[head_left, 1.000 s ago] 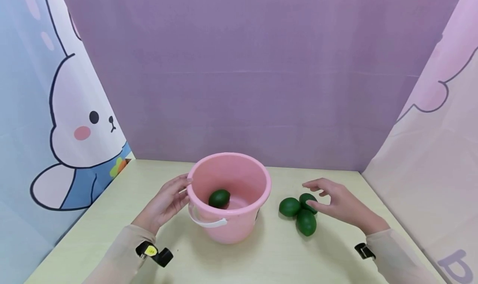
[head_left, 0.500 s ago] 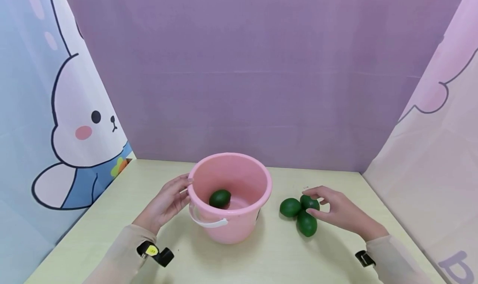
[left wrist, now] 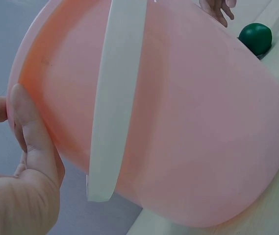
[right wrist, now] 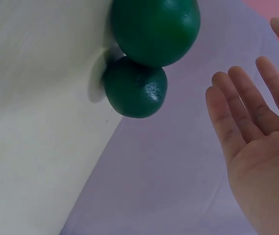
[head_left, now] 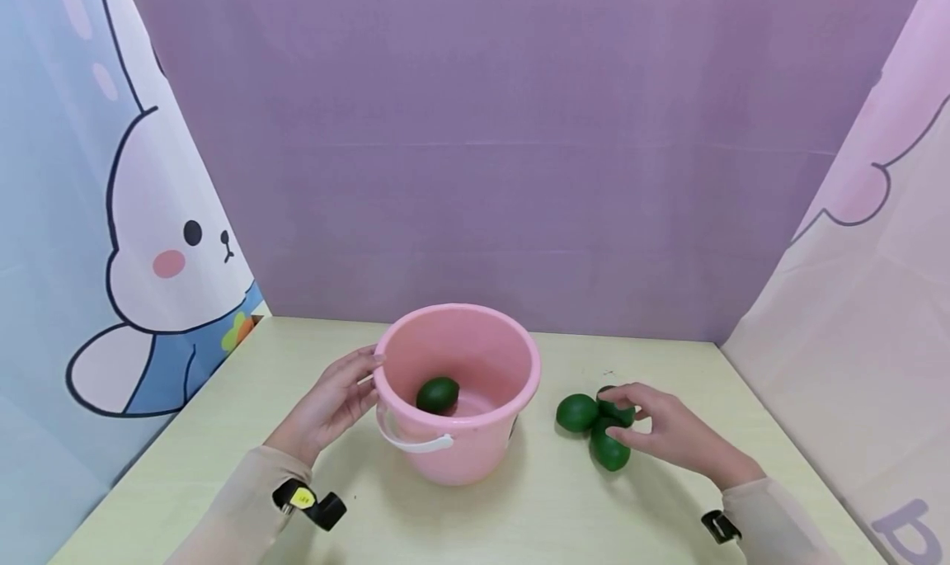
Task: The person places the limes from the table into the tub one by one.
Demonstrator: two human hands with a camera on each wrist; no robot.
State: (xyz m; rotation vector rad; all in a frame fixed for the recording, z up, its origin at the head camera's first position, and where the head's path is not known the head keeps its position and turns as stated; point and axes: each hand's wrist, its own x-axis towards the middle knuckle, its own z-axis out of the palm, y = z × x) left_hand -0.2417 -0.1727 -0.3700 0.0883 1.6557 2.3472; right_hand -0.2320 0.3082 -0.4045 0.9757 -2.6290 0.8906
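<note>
A pink bucket (head_left: 453, 454) stands upright on the table, its white handle (left wrist: 117, 98) hanging down on the near side. My left hand (head_left: 326, 404) holds the bucket's left rim, thumb outside and fingertips at the lip. Inside lies one dark green lime (head_left: 438, 395). To the right of the bucket, three more are clustered: a left lime (head_left: 576, 413), a front lime (head_left: 609, 448) and a back lime (head_left: 610, 409), partly hidden by fingers. Over these hovers my right hand (head_left: 668, 433), thumb and fingers spread apart; the right wrist view has it separate from the limes.
The pale wooden table (head_left: 534, 520) ends at a purple cloth backdrop (head_left: 475, 153). A rabbit-print cloth (head_left: 148, 218) borders the left side and a pale printed cloth (head_left: 853, 342) the right.
My right hand has come down and slightly nearer, closer over the clustered limes. The left hand and the bucket stay almost where they were.
</note>
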